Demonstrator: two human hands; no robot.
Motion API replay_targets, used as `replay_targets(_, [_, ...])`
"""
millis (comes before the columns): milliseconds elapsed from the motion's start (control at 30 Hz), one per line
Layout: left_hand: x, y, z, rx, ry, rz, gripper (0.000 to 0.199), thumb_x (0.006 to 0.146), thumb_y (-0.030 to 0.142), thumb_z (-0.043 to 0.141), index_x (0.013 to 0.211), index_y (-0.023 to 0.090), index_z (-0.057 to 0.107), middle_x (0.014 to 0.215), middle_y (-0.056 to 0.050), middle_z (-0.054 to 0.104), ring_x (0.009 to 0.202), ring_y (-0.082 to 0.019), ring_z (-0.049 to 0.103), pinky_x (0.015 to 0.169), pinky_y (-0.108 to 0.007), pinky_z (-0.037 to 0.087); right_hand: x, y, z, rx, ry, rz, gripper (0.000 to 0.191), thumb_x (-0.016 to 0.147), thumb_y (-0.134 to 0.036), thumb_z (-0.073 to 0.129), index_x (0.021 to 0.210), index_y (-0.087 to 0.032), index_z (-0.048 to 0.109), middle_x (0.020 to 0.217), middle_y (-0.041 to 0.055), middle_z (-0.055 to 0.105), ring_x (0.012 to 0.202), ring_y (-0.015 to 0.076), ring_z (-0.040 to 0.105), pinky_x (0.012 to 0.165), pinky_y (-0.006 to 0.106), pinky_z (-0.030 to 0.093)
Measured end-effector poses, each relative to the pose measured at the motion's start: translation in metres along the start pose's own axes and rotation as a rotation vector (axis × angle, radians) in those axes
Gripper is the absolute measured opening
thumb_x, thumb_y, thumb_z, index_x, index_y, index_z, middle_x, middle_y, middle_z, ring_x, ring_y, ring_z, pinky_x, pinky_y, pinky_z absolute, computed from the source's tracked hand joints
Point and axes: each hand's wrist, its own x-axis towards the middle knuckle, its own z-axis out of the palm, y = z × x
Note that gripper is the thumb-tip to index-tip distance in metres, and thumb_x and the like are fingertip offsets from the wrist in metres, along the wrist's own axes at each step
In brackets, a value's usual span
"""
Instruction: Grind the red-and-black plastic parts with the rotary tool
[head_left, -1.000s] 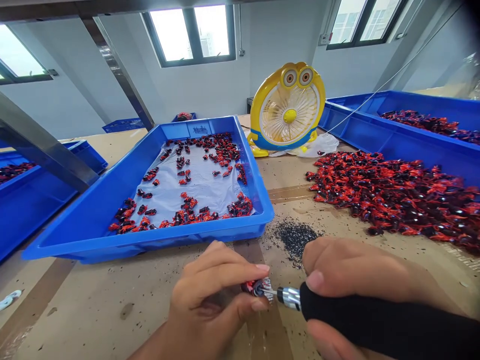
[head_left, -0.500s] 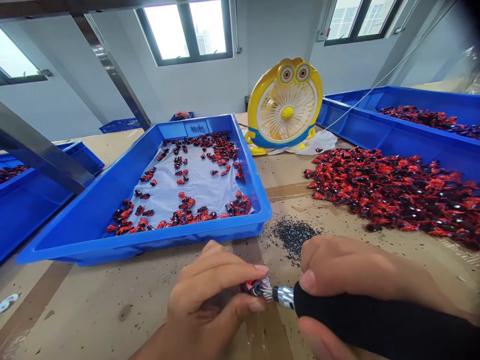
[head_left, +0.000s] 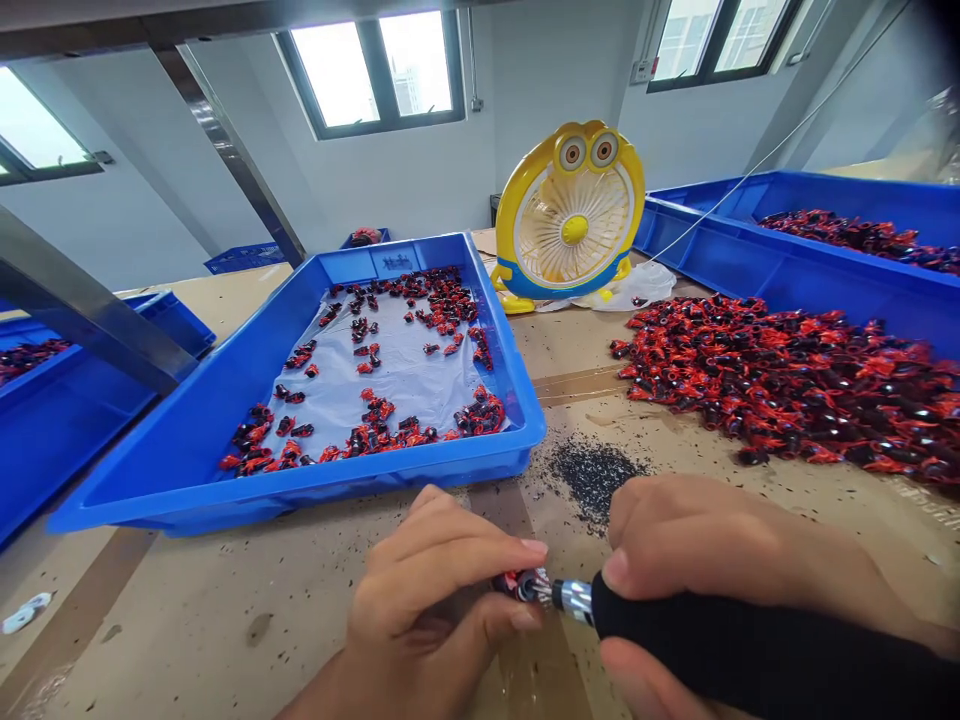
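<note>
My left hand (head_left: pixel 431 590) pinches a small red-and-black part (head_left: pixel 510 582) between thumb and fingertips, hiding much of it. My right hand (head_left: pixel 697 535) is wrapped round the thick black grip of a rotary tool (head_left: pixel 720 640). From the tool's silver nose (head_left: pixel 577 599) a shiny bit, like a bristly brush, points left and meets the open end of the part. Exact contact is too small and blurred to make out. Behind my hands a heap of black and pale shavings (head_left: pixel 596 475) lies on the brown tabletop (head_left: pixel 202 600).
A blue tray (head_left: pixel 315 490) lined with white sheet holds scattered red-and-black parts. To the right lies a big pile of the same parts (head_left: pixel 780 380), before another blue tray (head_left: pixel 757 260). A yellow fan (head_left: pixel 574 230) stands behind. A metal post (head_left: pixel 90 300) slants at left.
Both hands, with the part and the tool, appear slightly farther right and lower. The tray has shifted a little in the picture too, as the camera moved. Both grips are unchanged.
</note>
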Motion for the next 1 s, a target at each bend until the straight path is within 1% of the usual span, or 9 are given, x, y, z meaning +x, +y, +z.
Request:
replay_targets(167, [0.004,0.002,0.0,0.027,-0.011,0.022,0.018,0.106,0.033,0.076,0.121,0.023,0.081,0.087,-0.003,0.085,0.069,-0.017,0.075,0.068,-0.034,0.049,-0.002,-0.004,-0.003,-0.074,-0.014,0.041,0.016,0.091,-0.035,0.078,0.094,-0.026,0.065,0.064,-0.0051,0.063,0.052,0.011,0.062,0.049,0.025,0.049])
replay_targets(233, [0.005,0.003,0.0,0.034,-0.01,0.025,0.018,0.106,0.032,0.076,0.121,0.023,0.08,0.088,-0.003,0.086,0.07,-0.017,0.075,0.068,-0.034,0.048,-0.003,-0.003,-0.005,-0.101,-0.036,0.037,0.016,0.093,-0.037,0.077,0.096,-0.027,0.065,0.064,-0.0045,0.064,0.053,0.0124,0.064,0.05,0.027,0.05])
replay_targets(300, [0.005,0.003,0.0,0.035,-0.009,0.023,0.018,0.106,0.031,0.076,0.122,0.022,0.08,0.09,-0.003,0.086,0.071,-0.016,0.074,0.069,-0.034,0.049,-0.004,-0.002,-0.006,-0.117,-0.048,0.015,0.018,0.091,-0.037,0.078,0.095,-0.027,0.064,0.064,-0.0039,0.065,0.054,0.0139,0.065,0.047,0.028,0.047])
replay_targets(367, [0.005,0.003,0.0,0.033,-0.013,0.019,0.018,0.105,0.03,0.076,0.121,0.021,0.08,0.091,-0.003,0.086,0.072,-0.016,0.074,0.069,-0.035,0.049,-0.005,0.0,-0.005,-0.119,-0.04,0.006,0.02,0.089,-0.037,0.081,0.094,-0.027,0.064,0.065,-0.0034,0.064,0.053,0.0144,0.063,0.045,0.028,0.044])
replay_targets(467, [0.005,0.003,0.0,0.028,-0.014,0.021,0.018,0.106,0.03,0.076,0.121,0.022,0.08,0.091,-0.003,0.085,0.072,-0.017,0.073,0.069,-0.035,0.048,-0.008,0.002,-0.002,-0.085,0.012,0.021,0.02,0.089,-0.039,0.082,0.093,-0.027,0.066,0.065,-0.0036,0.062,0.051,0.0136,0.057,0.043,0.028,0.04])
replay_targets(567, [0.005,0.003,0.0,0.028,-0.017,0.027,0.017,0.106,0.029,0.075,0.121,0.021,0.08,0.091,-0.003,0.085,0.073,-0.016,0.073,0.069,-0.034,0.048,-0.01,0.003,0.001,-0.036,0.015,0.018,0.02,0.086,-0.034,0.083,0.095,-0.026,0.067,0.064,-0.0041,0.06,0.049,0.0133,0.054,0.044,0.029,0.04])
replay_targets(800, [0.003,0.002,0.0,0.05,-0.019,0.052,0.016,0.107,0.028,0.075,0.118,0.018,0.079,0.093,-0.003,0.084,0.075,-0.015,0.074,0.071,-0.033,0.049,-0.015,0.003,-0.001,-0.034,0.031,0.013,0.021,0.084,-0.028,0.083,0.1,-0.025,0.069,0.071,-0.0015,0.065,0.058,0.0156,0.061,0.051,0.03,0.049])
replay_targets(933, [0.002,0.001,0.001,0.055,-0.009,0.057,0.015,0.107,0.026,0.075,0.117,0.014,0.078,0.093,-0.003,0.084,0.076,-0.013,0.074,0.072,-0.032,0.048,-0.021,0.003,0.001,-0.039,0.027,0.025,0.023,0.084,-0.025,0.082,0.102,-0.025,0.068,0.071,-0.0015,0.062,0.06,0.0163,0.061,0.054,0.03,0.049])
replay_targets(1000, [0.001,0.001,0.001,0.057,-0.006,0.052,0.015,0.108,0.026,0.074,0.116,0.014,0.078,0.093,-0.003,0.085,0.077,-0.012,0.074,0.072,-0.032,0.048,-0.022,0.002,0.003,-0.025,0.058,0.03,0.02,0.087,-0.026,0.081,0.102,-0.025,0.068,0.07,-0.0015,0.062,0.059,0.0164,0.06,0.054,0.03,0.048])
